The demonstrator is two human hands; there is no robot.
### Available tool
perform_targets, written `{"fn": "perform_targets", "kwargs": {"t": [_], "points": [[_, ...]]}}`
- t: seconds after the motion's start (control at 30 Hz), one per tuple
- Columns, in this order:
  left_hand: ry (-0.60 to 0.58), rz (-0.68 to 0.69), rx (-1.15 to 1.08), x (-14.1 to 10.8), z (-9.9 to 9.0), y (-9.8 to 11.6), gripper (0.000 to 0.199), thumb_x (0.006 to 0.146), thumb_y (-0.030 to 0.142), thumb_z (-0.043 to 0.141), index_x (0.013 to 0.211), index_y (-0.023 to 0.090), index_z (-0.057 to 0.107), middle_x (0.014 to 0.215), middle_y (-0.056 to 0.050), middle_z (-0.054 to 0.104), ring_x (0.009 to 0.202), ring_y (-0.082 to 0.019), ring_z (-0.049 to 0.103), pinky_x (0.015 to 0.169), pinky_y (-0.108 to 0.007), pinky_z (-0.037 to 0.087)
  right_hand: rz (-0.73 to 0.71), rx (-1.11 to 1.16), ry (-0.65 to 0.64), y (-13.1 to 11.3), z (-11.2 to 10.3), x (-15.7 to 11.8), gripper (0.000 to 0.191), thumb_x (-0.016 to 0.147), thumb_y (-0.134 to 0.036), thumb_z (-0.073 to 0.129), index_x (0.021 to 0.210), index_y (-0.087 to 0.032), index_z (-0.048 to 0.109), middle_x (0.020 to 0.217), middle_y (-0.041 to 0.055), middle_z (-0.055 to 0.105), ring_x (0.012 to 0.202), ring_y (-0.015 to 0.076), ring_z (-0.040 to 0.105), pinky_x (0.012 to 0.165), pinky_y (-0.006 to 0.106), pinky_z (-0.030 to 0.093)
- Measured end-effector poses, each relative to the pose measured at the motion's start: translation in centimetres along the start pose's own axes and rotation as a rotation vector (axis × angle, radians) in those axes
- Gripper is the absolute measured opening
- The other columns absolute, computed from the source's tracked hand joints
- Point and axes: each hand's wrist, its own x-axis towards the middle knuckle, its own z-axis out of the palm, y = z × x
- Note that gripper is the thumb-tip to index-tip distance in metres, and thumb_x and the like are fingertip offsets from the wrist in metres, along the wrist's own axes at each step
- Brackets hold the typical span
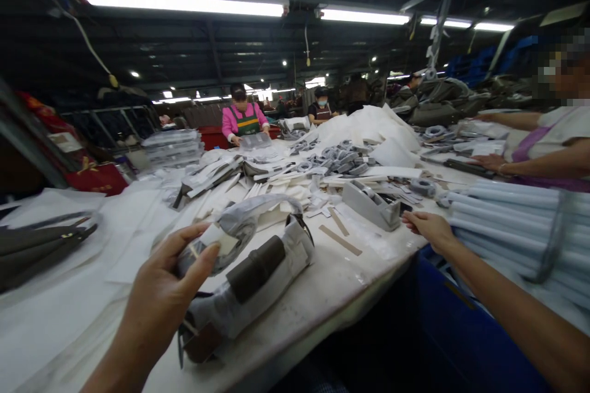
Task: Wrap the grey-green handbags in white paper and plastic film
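Observation:
My left hand is closed round one end of a bag strap wrapped in pale grey film, the thumb pressing on a white patch. The strap curves in a loop over the table's near edge, and a dark olive pad shows in its middle. To the right stands a grey tape dispenser. My right hand is at the dispenser's cutting end, thumb and fingers pinched together on the tape, which barely shows. Two brown strips lie on the tabletop between the strap and the dispenser.
Rolled grey straps and white sheets are heaped across the table. Bundled pale blue rolls lie at right above a blue bin. A dark bag lies at left. Co-workers stand opposite and at right.

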Motion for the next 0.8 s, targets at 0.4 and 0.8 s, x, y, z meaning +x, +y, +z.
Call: {"fn": "perform_targets", "kwargs": {"t": [0.4, 0.8], "points": [[-0.024, 0.280, -0.156, -1.3, 1.7, 1.3, 0.026, 0.082, 0.033, 0.069, 0.105, 0.020, 0.068, 0.088, 0.001, 0.069, 0.073, -0.012, 0.057, 0.067, -0.022, 0.045, -0.441, 0.563, -0.728, -19.7, 12.7, -24.3, 0.029, 0.086, -0.048, 0.071, 0.083, -0.020, 0.076, 0.074, 0.0046, 0.073, 0.060, 0.0144, 0.063, 0.060, 0.025, 0.054], [-0.098, 0.298, -0.203, -2.0, 0.5, 1.2, 0.021, 0.086, 0.031, 0.066, 0.105, 0.022, 0.066, 0.090, 0.002, 0.067, 0.074, -0.012, 0.057, 0.068, -0.022, 0.043, -0.374, 0.483, -0.628, -21.1, 18.0, -25.6, 0.039, 0.086, -0.056, 0.067, 0.076, -0.018, 0.073, 0.060, 0.0010, 0.067, 0.049, 0.0124, 0.060, 0.049, 0.023, 0.046]]}}
